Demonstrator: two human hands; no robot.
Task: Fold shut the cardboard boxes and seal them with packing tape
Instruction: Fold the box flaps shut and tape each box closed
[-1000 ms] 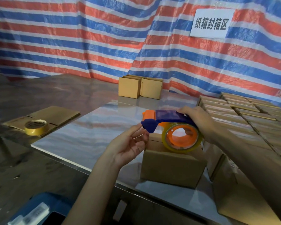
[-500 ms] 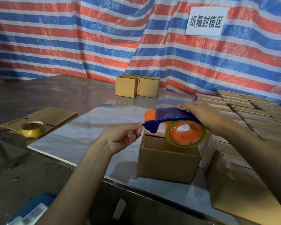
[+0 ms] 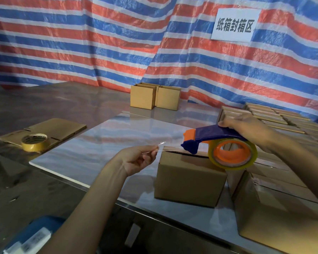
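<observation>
- Left hand (image 3: 138,159): thumb and forefinger pinch the tape end (image 3: 161,143), other fingers loosely curled. It sits just left of the box (image 3: 187,180), at about the height of the box top.
- Right hand (image 3: 246,128): fingers wrapped over the handle of the tape dispenser (image 3: 207,133). The dispenser mouth hangs above the box's top seam, and the roll (image 3: 232,153) overhangs the right edge of the box.
- Box: stands on the glossy board (image 3: 99,149) with its flaps folded down. A dark seam line shows along the top, and no tape is visible on it yet.
- The strip between pinch and mouth is clear film. Only a glint shows, so I cannot tell whether it is twisted.
- Step in hand (judgement): pulling out a starting length before laying it down.
- To do well: hold the strip taut and flat, adhesive side down, and line it up along the seam. Stick the pinched end onto the left side wall first, so the tape wraps over the edge.
- Then draw the dispenser rightward along the seam with steady downward pressure.
- Risk: slack film folds onto itself or sticks to the fingers. A light box may slide on the slick board, so brace it.
</observation>
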